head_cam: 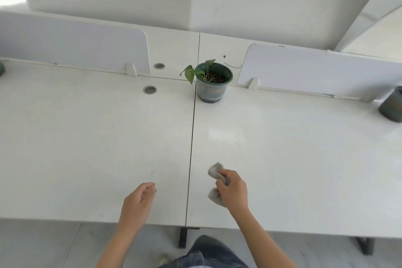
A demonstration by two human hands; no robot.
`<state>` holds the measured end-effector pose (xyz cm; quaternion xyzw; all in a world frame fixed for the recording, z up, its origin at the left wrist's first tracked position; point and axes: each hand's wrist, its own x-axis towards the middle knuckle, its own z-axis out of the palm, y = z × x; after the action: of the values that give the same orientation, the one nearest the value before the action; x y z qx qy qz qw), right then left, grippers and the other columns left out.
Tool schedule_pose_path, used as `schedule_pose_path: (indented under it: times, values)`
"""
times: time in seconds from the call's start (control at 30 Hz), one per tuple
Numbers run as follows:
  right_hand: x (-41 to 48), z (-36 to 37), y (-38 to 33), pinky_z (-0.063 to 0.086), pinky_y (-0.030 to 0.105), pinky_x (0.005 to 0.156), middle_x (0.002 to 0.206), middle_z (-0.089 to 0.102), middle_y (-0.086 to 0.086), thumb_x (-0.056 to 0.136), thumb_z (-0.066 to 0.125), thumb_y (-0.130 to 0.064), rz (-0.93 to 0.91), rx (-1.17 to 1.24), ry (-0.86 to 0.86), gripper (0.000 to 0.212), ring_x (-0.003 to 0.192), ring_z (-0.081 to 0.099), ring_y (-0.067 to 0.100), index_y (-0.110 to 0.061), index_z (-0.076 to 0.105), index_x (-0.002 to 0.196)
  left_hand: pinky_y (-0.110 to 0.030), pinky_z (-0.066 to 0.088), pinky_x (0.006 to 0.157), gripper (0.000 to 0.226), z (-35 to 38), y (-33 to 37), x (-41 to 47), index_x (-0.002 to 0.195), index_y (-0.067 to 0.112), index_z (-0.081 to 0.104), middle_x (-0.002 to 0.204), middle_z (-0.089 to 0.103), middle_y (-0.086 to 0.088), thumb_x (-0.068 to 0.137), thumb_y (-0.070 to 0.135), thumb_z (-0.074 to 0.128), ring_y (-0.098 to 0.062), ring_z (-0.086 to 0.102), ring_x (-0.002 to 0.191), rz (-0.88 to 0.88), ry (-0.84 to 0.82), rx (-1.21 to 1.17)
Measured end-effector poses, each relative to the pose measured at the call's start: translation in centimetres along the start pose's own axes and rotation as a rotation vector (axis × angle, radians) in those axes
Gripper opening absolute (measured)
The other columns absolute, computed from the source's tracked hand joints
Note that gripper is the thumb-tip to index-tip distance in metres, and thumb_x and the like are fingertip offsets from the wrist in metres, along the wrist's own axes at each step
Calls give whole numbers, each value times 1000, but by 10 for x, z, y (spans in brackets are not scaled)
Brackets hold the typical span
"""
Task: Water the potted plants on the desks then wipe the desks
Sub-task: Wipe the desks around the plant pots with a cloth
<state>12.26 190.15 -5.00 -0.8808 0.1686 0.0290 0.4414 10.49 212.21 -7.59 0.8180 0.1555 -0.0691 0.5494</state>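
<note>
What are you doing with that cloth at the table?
A person stands at two white desks pushed side by side. The right hand grips a bunched grey cloth just above or on the right desk, near its front edge, ready for wiping. The left hand is empty, fingers loosely curled over the left desk. A small green potted plant sits at the back, by the seam between the desks. Another dark pot shows at the far right edge.

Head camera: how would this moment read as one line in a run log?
phase: wiping | right hand: holds cloth on right desk | left hand: empty, over left desk | potted plant: at back
</note>
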Motion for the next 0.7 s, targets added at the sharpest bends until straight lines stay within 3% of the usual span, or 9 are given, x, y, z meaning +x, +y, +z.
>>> schedule_pose_path:
  times: [0.27,0.4,0.53,0.7]
  values:
    - [-45,-2,24,38,23,77,109,60,-2,80,50,-6,-376,-142,-218,27,101,50,18,-12,63,103,-31,40,80,12,23,-15,-68,92,17,59,93,65,-8,92,12,48,-26,60,95,-59,112,-50]
    - [-74,-11,53,39,24,77,108,59,0,82,48,-12,-430,-222,-353,26,101,49,19,-12,63,102,-34,43,83,18,53,-33,-116,81,25,57,87,64,-6,92,13,49,-26,60,90,-147,102,-23]
    - [-105,-8,95,29,13,54,83,48,-7,79,46,-13,-403,-347,-545,14,84,47,16,-18,59,76,-24,42,78,8,73,-60,-174,96,22,56,95,64,-3,92,19,50,-18,61,90,-256,45,31]
    - [-130,9,94,28,15,50,82,49,-2,81,46,-10,-420,-363,-665,35,72,48,17,-34,35,58,-20,42,71,11,53,-78,-230,88,23,57,86,64,1,92,16,49,-19,60,86,-338,186,-32]
